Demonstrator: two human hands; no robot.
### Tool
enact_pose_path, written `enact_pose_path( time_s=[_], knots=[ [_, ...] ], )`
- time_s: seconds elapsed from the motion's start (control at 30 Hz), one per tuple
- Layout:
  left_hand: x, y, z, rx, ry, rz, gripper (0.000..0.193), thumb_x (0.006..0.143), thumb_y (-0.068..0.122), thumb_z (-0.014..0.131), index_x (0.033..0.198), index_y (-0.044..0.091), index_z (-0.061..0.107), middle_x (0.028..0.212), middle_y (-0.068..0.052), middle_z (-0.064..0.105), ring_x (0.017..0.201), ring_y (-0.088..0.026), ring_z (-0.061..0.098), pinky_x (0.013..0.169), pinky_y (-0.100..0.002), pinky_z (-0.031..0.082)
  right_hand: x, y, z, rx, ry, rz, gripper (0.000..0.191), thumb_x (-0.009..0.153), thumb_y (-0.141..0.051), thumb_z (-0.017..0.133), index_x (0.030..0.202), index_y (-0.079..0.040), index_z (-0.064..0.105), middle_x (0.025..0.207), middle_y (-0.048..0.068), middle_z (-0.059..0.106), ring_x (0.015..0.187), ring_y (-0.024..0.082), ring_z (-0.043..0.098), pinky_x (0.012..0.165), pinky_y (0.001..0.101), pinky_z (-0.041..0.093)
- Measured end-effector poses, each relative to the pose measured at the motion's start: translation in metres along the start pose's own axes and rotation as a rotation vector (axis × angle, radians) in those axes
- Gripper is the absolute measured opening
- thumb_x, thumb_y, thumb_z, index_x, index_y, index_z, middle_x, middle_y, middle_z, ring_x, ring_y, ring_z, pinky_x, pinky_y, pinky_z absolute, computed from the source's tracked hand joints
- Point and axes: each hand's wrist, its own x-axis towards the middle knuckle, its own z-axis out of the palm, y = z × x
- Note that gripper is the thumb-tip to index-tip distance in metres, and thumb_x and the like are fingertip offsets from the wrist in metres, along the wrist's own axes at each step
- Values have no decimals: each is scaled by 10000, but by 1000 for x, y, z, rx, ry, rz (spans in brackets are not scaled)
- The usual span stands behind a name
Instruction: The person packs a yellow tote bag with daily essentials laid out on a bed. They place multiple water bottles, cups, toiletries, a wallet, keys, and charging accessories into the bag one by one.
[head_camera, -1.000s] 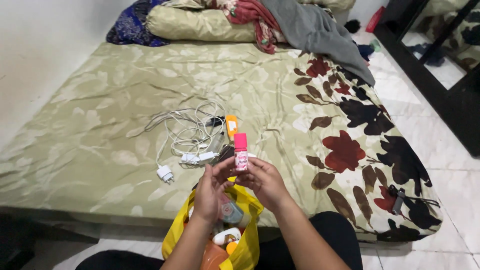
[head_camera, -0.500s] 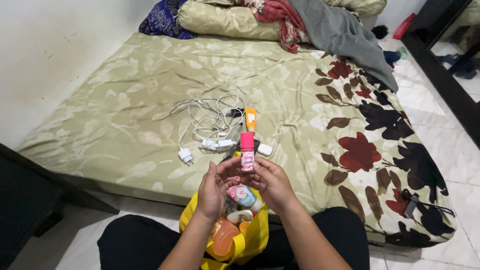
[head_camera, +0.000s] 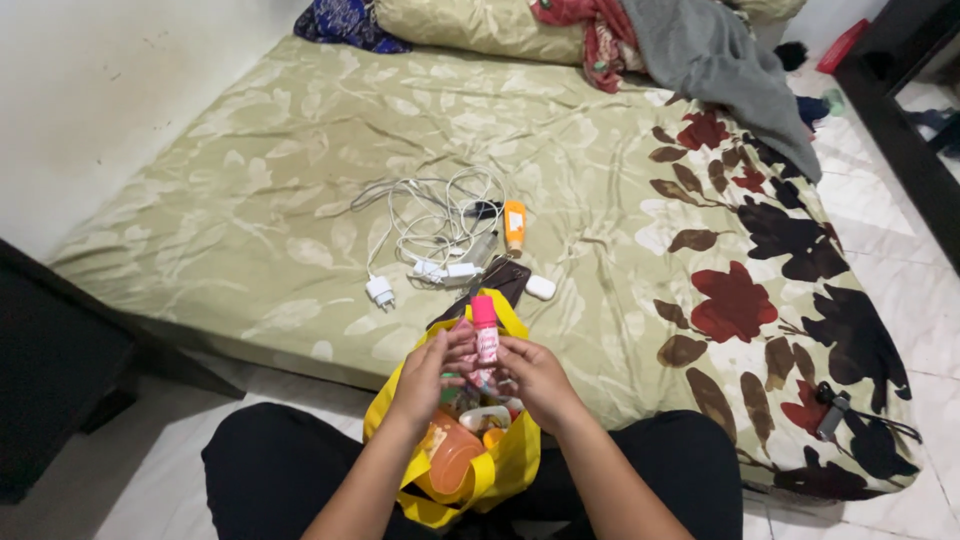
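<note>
Both of my hands hold a small pink tube (head_camera: 485, 333) upright over an open yellow bag (head_camera: 510, 462) that rests in my lap. My left hand (head_camera: 432, 372) grips the tube from the left and my right hand (head_camera: 532, 376) from the right. Inside the bag lie an orange cup (head_camera: 452, 458) and other small items. On the mattress (head_camera: 250, 220) just beyond my hands lie a dark phone (head_camera: 497, 283), a small white case (head_camera: 540, 287), an orange tube (head_camera: 514, 224) and tangled white cables with chargers (head_camera: 430, 235).
A pillow (head_camera: 480, 25), red cloth and a grey garment (head_camera: 710, 60) are piled at the mattress's far end. A dark strap or clip (head_camera: 832, 412) lies at the right corner. A dark piece of furniture (head_camera: 50, 380) stands to my left, tiled floor to the right.
The view has tilted down and shifted right. My hands have lowered the pink tube closer to the mouth of the yellow bag.
</note>
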Motion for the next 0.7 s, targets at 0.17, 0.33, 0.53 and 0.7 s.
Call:
enact_pose_path(
  time_s=[0.17, 0.33, 0.53, 0.7],
  knots=[
    [6, -22, -15, 164, 50, 16, 503, 1021, 449, 456, 1299, 89, 671, 1139, -31, 750, 898, -124, 656, 759, -267, 523, 2, 29, -17, -228, 72, 135, 325, 997, -232, 570, 1272, -103, 687, 959, 8, 730, 682, 92, 594, 599, 293, 525],
    [4, -27, -21, 181, 105, 55, 446, 1025, 400, 499, 1270, 81, 693, 1103, -24, 743, 892, -119, 631, 746, -272, 513, 1, 43, -24, -553, 23, 79, 308, 987, -179, 621, 1240, -21, 697, 954, 76, 741, 726, 131, 656, 646, 299, 537],
    [2, -27, -20, 217, 145, 78, 405, 1033, 364, 518, 1243, 74, 705, 1053, -22, 739, 886, -109, 626, 756, -271, 524, -16, 24, -13, -1074, 34, 40, 385, 874, -155, 694, 1245, -58, 670, 1006, 139, 779, 896, 246, 773, 792, 353, 588],
    [-9, -13, -17, 346, 223, 173, 360, 1020, 326, 590, 1189, 50, 746, 942, -87, 733, 837, -120, 636, 754, -266, 530, -23, 14, -5, -1203, 128, -173, 371, 848, -204, 760, 1194, -75, 725, 1021, 173, 752, 914, 317, 730, 796, 404, 570]
  ],
)
